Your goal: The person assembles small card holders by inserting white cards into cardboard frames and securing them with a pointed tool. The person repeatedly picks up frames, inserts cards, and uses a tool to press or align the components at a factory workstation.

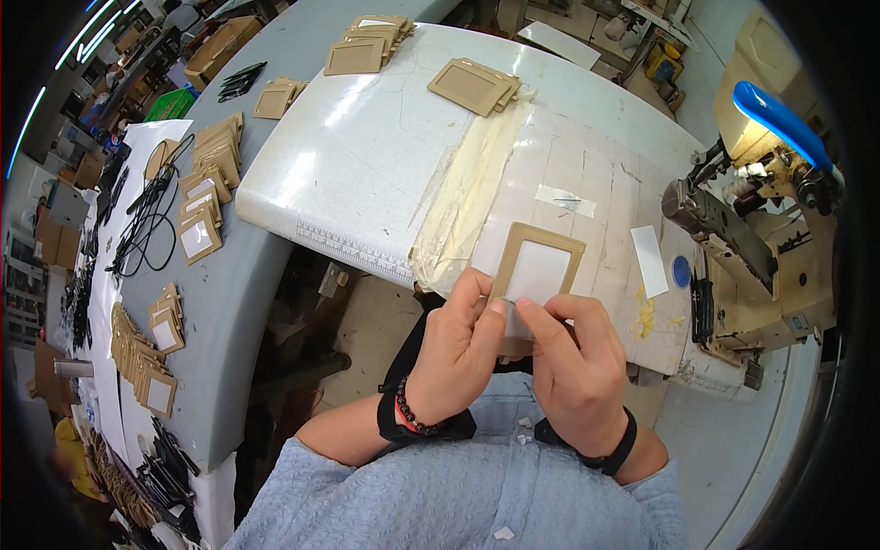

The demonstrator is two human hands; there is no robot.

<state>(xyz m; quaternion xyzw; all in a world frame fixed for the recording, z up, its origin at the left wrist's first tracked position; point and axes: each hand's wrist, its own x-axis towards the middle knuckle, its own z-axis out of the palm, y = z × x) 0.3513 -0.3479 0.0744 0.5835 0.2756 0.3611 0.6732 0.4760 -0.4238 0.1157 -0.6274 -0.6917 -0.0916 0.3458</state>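
At a sewing workstation, a worker's left hand (456, 353) and right hand (570, 359) meet over a tan rectangular frame with a clear window (536, 269), which lies partly on the white worktable (367, 147) at its near edge, just in front of the worker. The left thumb and forefinger pinch the frame's lower left border, while the right hand's fingers press together on a small pale piece at its lower edge; what that piece is cannot be made out. The frame looks thin, light and fairly stiff, like card or faux leather, and likely creases if bent, so the solid tan border seems the safer grip, not the glossy window, which would probably smudge or buckle. Stacks of similar frames (472, 86) sit at the table's far side, and an industrial sewing machine (742, 247) stands to the right.
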